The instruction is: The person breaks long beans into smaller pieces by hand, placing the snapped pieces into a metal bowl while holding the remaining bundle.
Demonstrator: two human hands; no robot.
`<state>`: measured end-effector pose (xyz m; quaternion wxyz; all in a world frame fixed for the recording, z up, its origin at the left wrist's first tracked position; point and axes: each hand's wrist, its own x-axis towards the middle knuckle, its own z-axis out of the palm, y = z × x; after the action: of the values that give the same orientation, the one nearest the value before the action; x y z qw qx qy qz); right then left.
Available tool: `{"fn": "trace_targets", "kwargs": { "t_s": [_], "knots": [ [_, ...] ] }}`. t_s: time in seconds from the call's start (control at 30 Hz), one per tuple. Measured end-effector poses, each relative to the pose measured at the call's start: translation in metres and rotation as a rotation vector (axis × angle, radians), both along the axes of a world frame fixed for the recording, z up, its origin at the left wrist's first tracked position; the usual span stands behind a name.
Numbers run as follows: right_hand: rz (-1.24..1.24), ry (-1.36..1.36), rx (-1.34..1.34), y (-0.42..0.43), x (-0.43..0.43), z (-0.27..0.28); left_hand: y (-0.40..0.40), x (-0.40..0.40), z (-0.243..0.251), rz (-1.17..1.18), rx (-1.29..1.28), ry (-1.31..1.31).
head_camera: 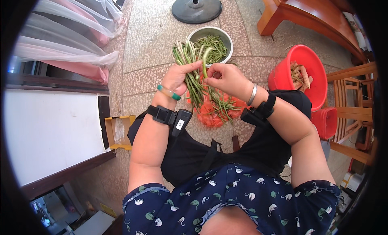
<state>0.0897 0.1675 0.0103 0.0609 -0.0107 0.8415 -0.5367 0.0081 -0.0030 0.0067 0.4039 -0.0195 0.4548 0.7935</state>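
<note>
My left hand (178,77) is closed around a bundle of long green beans (191,80), whose pale ends point up and away from me. My right hand (222,76) pinches one pale green bean (205,60) between thumb and fingertips, beside the bundle. Just beyond both hands stands a round metal basin (229,42) with many short bean pieces (213,48) in it. Below the hands, more long beans (222,106) lie on a red plastic bag (209,115) on the floor.
At the right stand a red bucket (279,72) holding plant scraps, a smaller red container (330,122) and a wooden chair (350,112). A round black stand base (197,13) lies ahead. Sheer curtains (72,50) and a yellow box (130,132) are at the left.
</note>
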Motion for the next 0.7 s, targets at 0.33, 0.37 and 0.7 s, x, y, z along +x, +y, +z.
{"fn": "trace_targets", "kwargs": {
  "t_s": [0.33,0.37,0.7],
  "knots": [
    [-0.094,-0.029,-0.053,0.002,-0.007,0.004,-0.002,-0.002,0.0,0.023,-0.052,-0.02],
    [-0.061,-0.07,-0.066,0.001,-0.007,0.003,0.0,0.0,0.001,0.015,-0.03,0.028],
    [0.023,-0.042,0.014,0.009,-0.016,0.004,0.001,0.004,0.004,0.068,-0.183,0.275]
  ]
}}
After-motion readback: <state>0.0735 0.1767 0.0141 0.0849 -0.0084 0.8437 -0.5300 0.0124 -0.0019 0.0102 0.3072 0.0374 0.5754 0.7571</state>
